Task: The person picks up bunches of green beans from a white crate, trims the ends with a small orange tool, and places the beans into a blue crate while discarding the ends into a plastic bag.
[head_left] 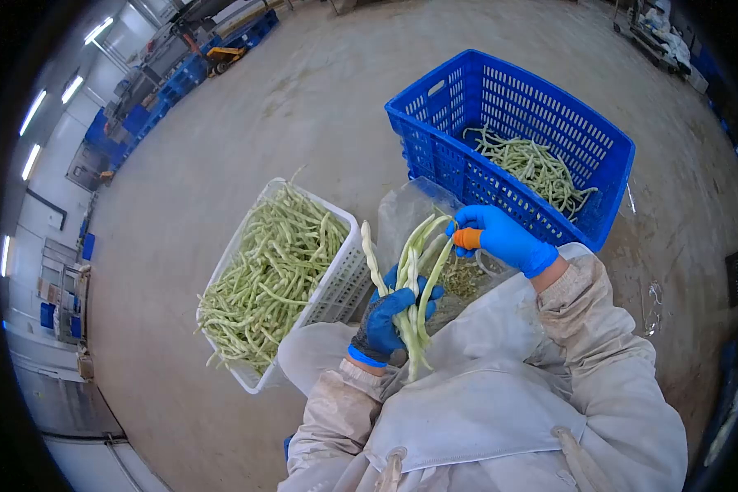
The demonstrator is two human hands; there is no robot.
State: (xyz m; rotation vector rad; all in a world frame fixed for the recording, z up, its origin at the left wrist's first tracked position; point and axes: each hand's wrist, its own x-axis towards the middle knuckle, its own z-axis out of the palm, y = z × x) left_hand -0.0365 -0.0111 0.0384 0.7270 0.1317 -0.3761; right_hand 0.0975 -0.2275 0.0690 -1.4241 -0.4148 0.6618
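The left hand point(383, 328), in a blue glove, grips a bunch of long green beans point(414, 279) upright above the lap. The right hand point(500, 238), also blue-gloved with an orange tip on one of its fingers point(467, 239), pinches the top end of one bean. A white crate point(348, 283) full of beans sits on the concrete floor point(221, 148) to the left; a blue crate point(435, 139) holding fewer beans stands ahead. A clear plastic bag point(402, 213) lies between them.

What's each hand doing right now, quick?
Left hand: closed around a bunch of green beans.
Right hand: pinching the tip of one bean in that bunch, orange guard on a finger.
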